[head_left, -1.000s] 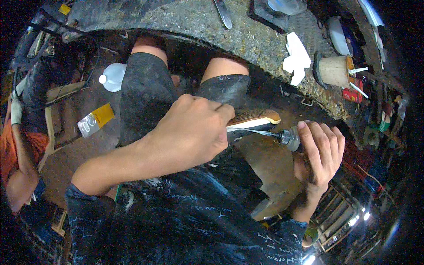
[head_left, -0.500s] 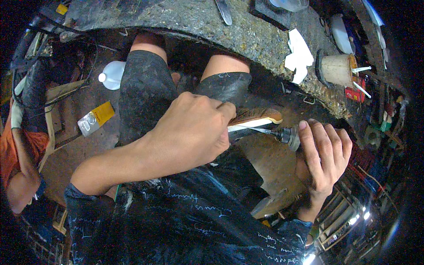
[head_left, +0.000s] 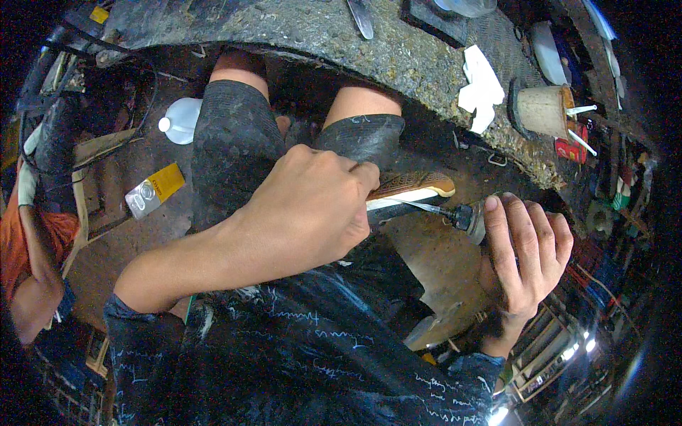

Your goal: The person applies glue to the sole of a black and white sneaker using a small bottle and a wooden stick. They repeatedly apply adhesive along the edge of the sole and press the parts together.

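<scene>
A brown patterned shoe [head_left: 415, 183] with a white sole edge lies above my lap, gripped at its left end by my left hand [head_left: 320, 199], whose curled fingers hide part of it. My right hand [head_left: 526, 255] holds a small dark-capped applicator [head_left: 465, 220], its body mostly hidden by the fingers. The applicator's thin, pale, glossy tip reaches leftward along the sole's edge to just beside my left fingers.
A grimy workbench [head_left: 277, 25] crosses the top, bearing a metal blade [head_left: 362, 21], white scraps [head_left: 482, 89] and a beige container [head_left: 540, 112]. A jug [head_left: 181, 122] and yellow packet [head_left: 153, 190] lie left. Another person in orange [head_left: 39, 238] works at far left.
My right hand and the applicator have moved a little to the right. My left hand and the shoe have shifted very slightly, with the grip unchanged.
</scene>
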Demonstrator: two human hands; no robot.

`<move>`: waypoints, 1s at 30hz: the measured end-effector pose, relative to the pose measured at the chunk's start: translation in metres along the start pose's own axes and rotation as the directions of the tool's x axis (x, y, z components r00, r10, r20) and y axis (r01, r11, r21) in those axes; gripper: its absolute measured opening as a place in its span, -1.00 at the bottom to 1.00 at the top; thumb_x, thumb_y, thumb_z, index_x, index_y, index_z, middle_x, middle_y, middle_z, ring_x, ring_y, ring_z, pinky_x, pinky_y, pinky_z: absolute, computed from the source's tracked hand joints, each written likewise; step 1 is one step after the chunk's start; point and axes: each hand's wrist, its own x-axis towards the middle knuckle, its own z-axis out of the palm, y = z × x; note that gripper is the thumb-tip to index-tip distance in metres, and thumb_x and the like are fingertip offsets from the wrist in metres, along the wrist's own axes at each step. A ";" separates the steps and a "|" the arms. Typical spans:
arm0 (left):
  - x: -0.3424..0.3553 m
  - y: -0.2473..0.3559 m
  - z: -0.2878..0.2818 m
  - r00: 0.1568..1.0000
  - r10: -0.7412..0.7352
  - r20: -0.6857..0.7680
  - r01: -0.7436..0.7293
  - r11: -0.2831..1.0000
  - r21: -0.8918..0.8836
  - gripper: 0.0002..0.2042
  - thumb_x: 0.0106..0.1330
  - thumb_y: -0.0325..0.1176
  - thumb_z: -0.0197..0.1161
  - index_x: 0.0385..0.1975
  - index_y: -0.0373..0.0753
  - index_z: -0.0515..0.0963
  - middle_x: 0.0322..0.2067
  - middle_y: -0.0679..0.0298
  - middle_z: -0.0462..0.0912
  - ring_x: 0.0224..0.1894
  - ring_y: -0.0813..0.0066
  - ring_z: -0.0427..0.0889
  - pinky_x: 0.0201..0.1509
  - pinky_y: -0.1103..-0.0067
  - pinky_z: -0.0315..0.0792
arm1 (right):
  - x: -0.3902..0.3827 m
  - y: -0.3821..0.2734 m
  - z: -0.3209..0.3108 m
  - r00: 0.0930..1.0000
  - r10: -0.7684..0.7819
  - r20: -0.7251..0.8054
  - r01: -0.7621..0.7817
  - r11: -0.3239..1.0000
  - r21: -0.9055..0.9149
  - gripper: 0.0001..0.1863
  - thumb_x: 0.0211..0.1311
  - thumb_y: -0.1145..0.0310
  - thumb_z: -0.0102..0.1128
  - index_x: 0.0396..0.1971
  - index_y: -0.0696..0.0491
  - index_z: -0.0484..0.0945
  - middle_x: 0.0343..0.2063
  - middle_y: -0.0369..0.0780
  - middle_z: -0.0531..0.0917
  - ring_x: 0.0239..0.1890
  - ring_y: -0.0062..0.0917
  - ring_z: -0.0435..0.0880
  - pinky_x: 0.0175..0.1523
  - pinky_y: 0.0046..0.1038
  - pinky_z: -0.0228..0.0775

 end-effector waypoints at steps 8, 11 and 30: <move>0.003 -0.006 0.005 0.985 0.169 -0.026 -0.169 0.986 -0.003 -0.82 0.24 -0.37 0.36 -0.21 -0.27 0.62 -0.43 0.04 0.72 -0.33 -0.06 0.80 -0.22 0.09 0.69 | -0.002 0.002 -0.001 1.000 0.011 -0.009 -0.011 1.000 0.006 -0.60 0.28 0.35 0.52 0.13 -0.09 0.77 -0.02 -0.24 0.82 -0.05 -0.37 0.78 0.15 -0.12 0.53; 0.007 -0.006 0.004 0.977 0.214 -0.016 -0.214 0.976 0.036 -0.80 0.25 -0.37 0.39 -0.27 -0.38 0.65 -0.45 -0.06 0.74 -0.39 -0.09 0.80 -0.23 0.13 0.70 | -0.008 0.006 -0.002 1.000 0.021 0.006 -0.021 1.000 0.019 -0.59 0.29 0.34 0.50 0.14 -0.06 0.76 -0.02 -0.21 0.82 -0.04 -0.33 0.79 0.18 -0.08 0.53; -0.002 -0.008 -0.005 0.969 0.234 -0.077 -0.223 0.966 0.129 -0.74 0.38 -0.39 0.42 0.02 -0.27 0.70 -0.36 0.07 0.80 -0.32 -0.02 0.83 -0.23 0.18 0.72 | -0.037 -0.036 0.093 0.723 0.565 0.398 -0.407 -0.119 0.906 -0.40 0.32 0.19 0.57 0.24 0.17 0.57 0.12 -0.12 0.81 0.08 -0.45 0.76 0.27 -0.35 0.55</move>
